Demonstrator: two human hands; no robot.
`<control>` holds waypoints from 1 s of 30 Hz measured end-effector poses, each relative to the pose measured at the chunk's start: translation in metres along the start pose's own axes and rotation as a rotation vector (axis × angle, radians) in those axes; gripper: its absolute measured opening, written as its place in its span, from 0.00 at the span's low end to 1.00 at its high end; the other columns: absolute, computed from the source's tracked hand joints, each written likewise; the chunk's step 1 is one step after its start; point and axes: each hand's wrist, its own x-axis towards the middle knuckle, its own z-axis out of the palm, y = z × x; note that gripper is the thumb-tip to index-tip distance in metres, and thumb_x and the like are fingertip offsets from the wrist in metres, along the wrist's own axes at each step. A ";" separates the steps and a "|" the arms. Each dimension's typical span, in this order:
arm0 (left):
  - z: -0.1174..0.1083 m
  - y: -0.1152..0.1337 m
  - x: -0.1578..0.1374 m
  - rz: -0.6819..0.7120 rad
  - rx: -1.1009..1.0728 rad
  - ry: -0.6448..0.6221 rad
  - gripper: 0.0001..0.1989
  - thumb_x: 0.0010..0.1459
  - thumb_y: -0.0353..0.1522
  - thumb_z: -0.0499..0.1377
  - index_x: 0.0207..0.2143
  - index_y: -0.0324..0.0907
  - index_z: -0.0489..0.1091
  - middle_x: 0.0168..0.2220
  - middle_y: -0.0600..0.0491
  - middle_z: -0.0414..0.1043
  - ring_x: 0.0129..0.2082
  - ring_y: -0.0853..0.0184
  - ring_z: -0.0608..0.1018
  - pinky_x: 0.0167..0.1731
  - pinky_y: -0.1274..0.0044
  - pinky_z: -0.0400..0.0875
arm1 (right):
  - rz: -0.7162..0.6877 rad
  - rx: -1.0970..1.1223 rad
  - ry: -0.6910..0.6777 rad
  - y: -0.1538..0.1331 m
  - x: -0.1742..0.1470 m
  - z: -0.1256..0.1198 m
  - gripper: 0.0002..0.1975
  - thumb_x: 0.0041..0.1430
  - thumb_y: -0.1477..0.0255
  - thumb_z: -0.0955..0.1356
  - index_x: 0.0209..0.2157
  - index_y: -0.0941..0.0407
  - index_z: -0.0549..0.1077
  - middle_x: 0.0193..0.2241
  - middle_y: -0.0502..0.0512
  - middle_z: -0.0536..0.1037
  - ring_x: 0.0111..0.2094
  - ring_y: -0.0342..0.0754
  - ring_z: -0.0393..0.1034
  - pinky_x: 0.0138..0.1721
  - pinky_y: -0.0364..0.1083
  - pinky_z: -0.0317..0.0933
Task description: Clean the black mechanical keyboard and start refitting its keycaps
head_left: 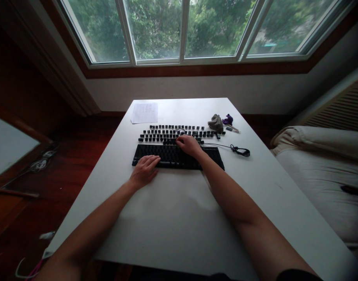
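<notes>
A black keyboard (173, 157) lies across the white table in front of me. Loose black keycaps (158, 136) stand in several rows just behind it. My left hand (144, 168) rests on the keyboard's front left part, its fingers stretched out over the edge. Over the keyboard's back edge, my right hand (189, 145) has its fingers drawn together beside the nearest keycaps. Whatever sits between those fingertips is too small and hidden to make out. Behind the right hand, a small ring-like, pale object (181, 131) shows partly among the keycaps.
A coiled black cable (240, 150) lies right of the keyboard. Farther back are a grey cloth (216, 123), a purple cloth (227, 119) and thin stick-like tools (233, 128). Printed paper (144, 113) lies at the table's back left. A cushioned seat (310, 175) stands at the right.
</notes>
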 end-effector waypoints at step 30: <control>0.005 -0.001 0.002 0.042 0.008 0.037 0.25 0.65 0.32 0.56 0.64 0.46 0.63 0.59 0.47 0.70 0.60 0.55 0.70 0.60 0.58 0.65 | 0.357 -0.155 0.043 0.132 -0.005 -0.022 0.13 0.62 0.63 0.67 0.40 0.54 0.81 0.38 0.57 0.83 0.40 0.51 0.75 0.40 0.45 0.61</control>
